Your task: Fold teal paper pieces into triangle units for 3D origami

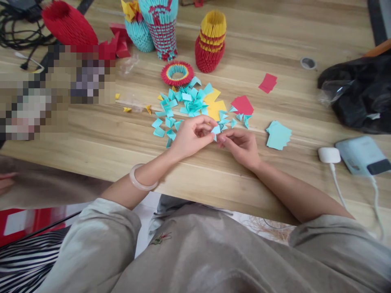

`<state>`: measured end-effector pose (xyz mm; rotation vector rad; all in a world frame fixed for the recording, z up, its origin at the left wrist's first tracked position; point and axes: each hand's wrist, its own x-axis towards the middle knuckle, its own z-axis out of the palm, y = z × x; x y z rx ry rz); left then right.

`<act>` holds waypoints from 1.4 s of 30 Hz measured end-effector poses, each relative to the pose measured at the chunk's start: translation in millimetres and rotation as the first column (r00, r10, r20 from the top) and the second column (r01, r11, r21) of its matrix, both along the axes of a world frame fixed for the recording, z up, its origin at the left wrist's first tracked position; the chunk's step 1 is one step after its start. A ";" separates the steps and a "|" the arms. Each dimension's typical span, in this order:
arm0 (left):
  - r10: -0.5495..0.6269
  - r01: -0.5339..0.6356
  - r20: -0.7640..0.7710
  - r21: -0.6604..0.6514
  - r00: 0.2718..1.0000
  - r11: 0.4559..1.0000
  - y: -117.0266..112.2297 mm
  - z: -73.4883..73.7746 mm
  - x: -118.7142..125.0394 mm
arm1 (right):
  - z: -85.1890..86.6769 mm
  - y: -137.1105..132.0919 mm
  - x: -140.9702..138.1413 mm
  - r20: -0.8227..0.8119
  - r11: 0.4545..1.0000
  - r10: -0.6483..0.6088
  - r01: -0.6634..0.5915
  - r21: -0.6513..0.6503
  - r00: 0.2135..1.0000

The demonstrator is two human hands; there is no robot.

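Note:
My left hand (192, 136) and my right hand (241, 145) meet over the wooden table (122, 138), both pinching one small folded turquoise paper piece (216, 130) between their fingertips. A pale bangle sits on my left wrist. Just beyond my hands lies a pile of folded turquoise pieces (191, 101), with yellow paper squares (214, 106) and a red square (242, 105) beside it. A stack of flat turquoise squares (278, 135) rests to the right of my right hand.
Modular paper works stand at the back: a red and yellow vase (210, 41), a turquoise and red one (161, 26), a red one (69, 25), a ring (177, 73). A black bag (357, 91), charger (329, 155) and blue device (362, 154) sit right. Another person's hand (6, 182) shows at left.

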<state>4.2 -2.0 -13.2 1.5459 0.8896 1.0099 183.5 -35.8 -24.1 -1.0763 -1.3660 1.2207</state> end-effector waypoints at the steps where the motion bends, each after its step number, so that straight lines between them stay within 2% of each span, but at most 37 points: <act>1: -0.024 0.024 -0.011 0.014 1.000 1.000 0.2 -0.3 -0.4 | 0.8 0.2 0.1 0.000 1.000 -0.016 0.016 0.000 1.000; 4: -0.086 0.090 -0.078 0.044 0.993 0.995 -0.1 0.1 -1.5 | 1.7 0.9 -0.2 -0.029 0.998 -0.064 0.064 -0.015 0.998; 8: -0.104 0.117 -0.148 0.081 0.983 0.990 -0.8 0.8 -1.9 | 0.3 1.4 -0.3 -0.057 0.997 -0.070 0.068 -0.033 0.996; 13: -0.071 0.072 -0.017 0.049 0.997 0.996 0.0 -2.6 -1.1 | -0.1 2.0 0.0 -0.081 0.996 -0.077 0.074 -0.043 0.994; 18: -0.099 0.101 -0.071 0.021 0.993 0.995 -0.6 -1.2 -1.5 | -1.5 2.3 -2.0 -0.110 0.992 -0.128 0.126 -0.025 0.986; 25: -0.012 0.022 -0.099 0.092 0.995 0.995 -1.5 1.9 -0.6 | -3.1 3.5 -0.9 -0.119 0.991 -0.127 0.121 -0.061 0.985; 28: -0.014 0.029 -0.124 0.117 0.992 0.993 -1.0 3.2 -0.5 | -4.5 1.7 -0.7 -0.068 0.990 -0.138 0.137 -0.016 0.988; 33: 0.005 0.023 -0.180 0.156 0.984 0.988 -1.0 2.4 -1.6 | -9.2 -5.0 -1.7 -0.017 0.969 -0.212 0.212 0.129 0.977; 38: 0.038 -0.016 -0.136 0.157 0.990 0.987 -0.2 -3.3 -2.3 | -6.1 -3.2 -0.3 -0.061 0.975 -0.126 0.135 0.174 0.990; 42: 0.035 -0.013 -0.107 0.199 0.994 0.980 -0.5 -1.5 -1.3 | -3.6 2.9 0.7 -0.209 0.999 -0.041 0.046 0.021 0.977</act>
